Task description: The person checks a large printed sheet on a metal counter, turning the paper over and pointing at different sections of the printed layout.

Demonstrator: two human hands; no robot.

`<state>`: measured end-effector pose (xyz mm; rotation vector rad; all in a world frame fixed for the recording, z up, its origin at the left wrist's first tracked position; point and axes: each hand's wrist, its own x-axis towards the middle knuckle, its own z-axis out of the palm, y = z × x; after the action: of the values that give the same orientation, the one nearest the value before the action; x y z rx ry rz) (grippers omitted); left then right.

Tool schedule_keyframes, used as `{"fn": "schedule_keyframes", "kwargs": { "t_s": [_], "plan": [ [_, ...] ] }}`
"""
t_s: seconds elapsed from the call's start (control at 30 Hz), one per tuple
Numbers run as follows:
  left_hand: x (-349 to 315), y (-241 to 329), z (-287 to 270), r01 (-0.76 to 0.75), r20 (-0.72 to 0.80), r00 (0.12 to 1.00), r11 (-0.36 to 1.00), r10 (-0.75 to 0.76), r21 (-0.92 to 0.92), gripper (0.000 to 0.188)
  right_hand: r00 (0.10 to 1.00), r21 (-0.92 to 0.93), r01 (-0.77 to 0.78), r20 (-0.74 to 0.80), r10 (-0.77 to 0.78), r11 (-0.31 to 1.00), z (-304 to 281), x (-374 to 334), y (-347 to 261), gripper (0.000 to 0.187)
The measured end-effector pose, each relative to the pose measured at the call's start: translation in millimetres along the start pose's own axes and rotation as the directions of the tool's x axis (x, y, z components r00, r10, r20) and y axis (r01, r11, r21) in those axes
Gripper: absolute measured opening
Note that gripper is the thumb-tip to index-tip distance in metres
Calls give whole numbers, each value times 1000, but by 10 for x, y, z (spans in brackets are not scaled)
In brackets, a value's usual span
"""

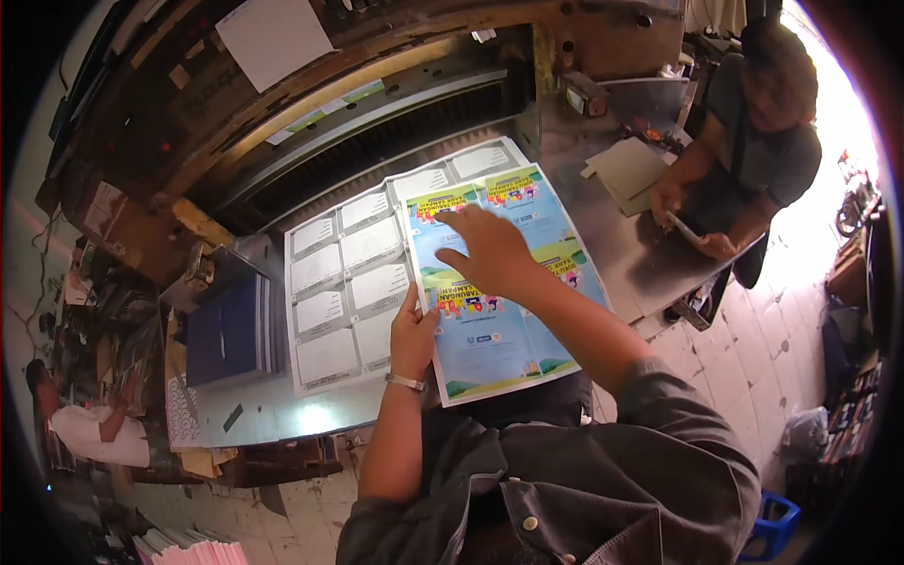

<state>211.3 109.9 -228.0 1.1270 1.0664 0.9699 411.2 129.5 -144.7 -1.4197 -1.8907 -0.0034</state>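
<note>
A large colourful printed sheet (490, 344), blue and green with repeated cartoon panels, lies in front of me over a stack of paper and hangs past the table's near edge. My left hand (411, 334) pinches its left edge, thumb on top. Over the upper part of the sheet my right hand (492, 252) is stretched out with fingers apart, holding nothing; whether it touches the paper I cannot tell. Partly under the colour sheet, white sheets (325, 315) printed with grey boxes rest on the metal table.
The metal table (330, 419) carries a stack of dark blue boards (223, 330) at left. A big machine with a dark slot (424, 108) stands behind. At right, another person (777, 122) holds a small item beside pale papers (631, 174). A blue stool (777, 527) is at lower right.
</note>
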Motion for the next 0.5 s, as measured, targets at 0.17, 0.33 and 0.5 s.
{"fn": "schedule_keyframes", "kwargs": {
  "t_s": [0.17, 0.33, 0.5],
  "plan": [
    [-21, -8, -22, 3, -53, 999, 993, 3, 116, 72, 813, -244, -243, 476, 334, 939, 259, 79, -153, 76],
    [31, -124, -29, 6, -67, 998, 990, 3, 143, 72, 814, -348, -209, 456, 360, 914, 576, 50, 37, 90],
    [4, -125, 7, -8, -88, 996, 985, 24, 172, 72, 803, -328, -243, 461, 379, 913, 681, -56, 142, 97]
  ]
}}
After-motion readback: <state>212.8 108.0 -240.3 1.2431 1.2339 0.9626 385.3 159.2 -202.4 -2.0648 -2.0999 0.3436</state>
